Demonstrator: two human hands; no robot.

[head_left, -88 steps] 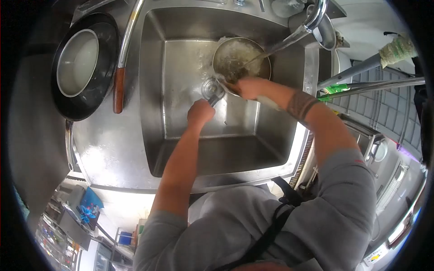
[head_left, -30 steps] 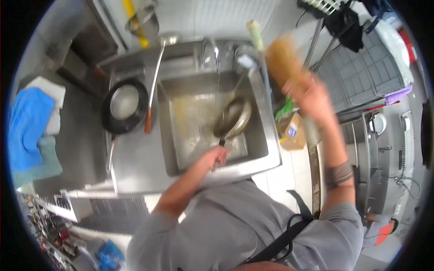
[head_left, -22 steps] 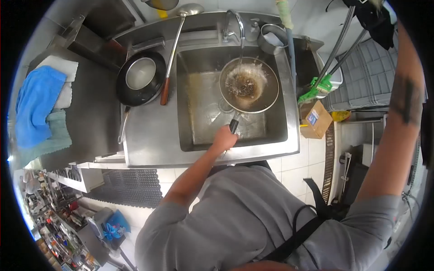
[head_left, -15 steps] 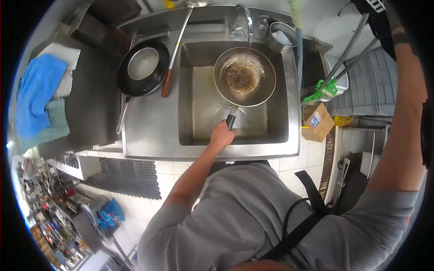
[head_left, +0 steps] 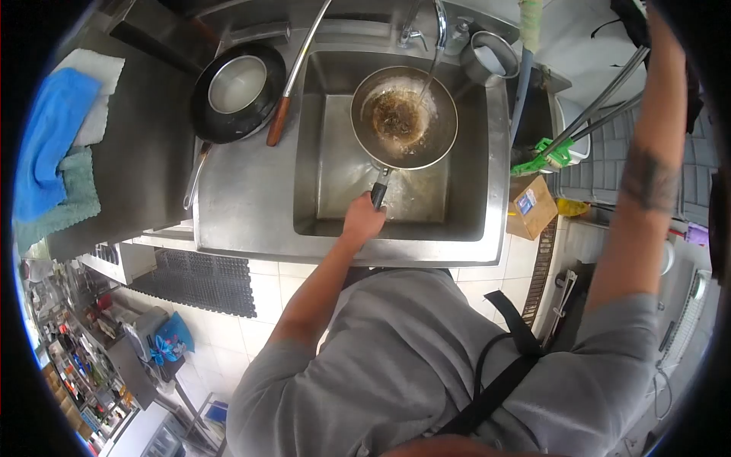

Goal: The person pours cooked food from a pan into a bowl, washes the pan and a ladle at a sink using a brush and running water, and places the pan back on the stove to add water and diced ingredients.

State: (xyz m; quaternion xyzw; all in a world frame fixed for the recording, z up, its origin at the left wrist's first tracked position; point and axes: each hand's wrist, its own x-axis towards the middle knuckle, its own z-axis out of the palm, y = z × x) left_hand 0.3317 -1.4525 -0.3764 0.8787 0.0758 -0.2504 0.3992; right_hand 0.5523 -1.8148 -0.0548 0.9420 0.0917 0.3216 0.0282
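My left hand (head_left: 364, 219) is closed around the black handle of a frying pan (head_left: 404, 118). The pan is held over the steel sink (head_left: 335, 145), under the tap (head_left: 441, 29), and a thin stream of water runs into it. Brownish water with dark bits and pale froth lies in the pan. My right arm reaches up at the right edge of the picture, its hand beyond the top edge and out of sight.
Left of the sink, a black pan (head_left: 201, 107) holds a pale bowl (head_left: 237, 84), beside a ladle's wooden handle (head_left: 279, 122). Cloths (head_left: 57, 129) lie far left. Right are a metal pot (head_left: 487, 65), green-ended poles (head_left: 554, 152) and a cardboard box (head_left: 532, 207).
My right hand, seen earlier with a brown object, has gone up out of view. My left hand has lifted and levelled the pan, which now has water in it. The view has shifted.
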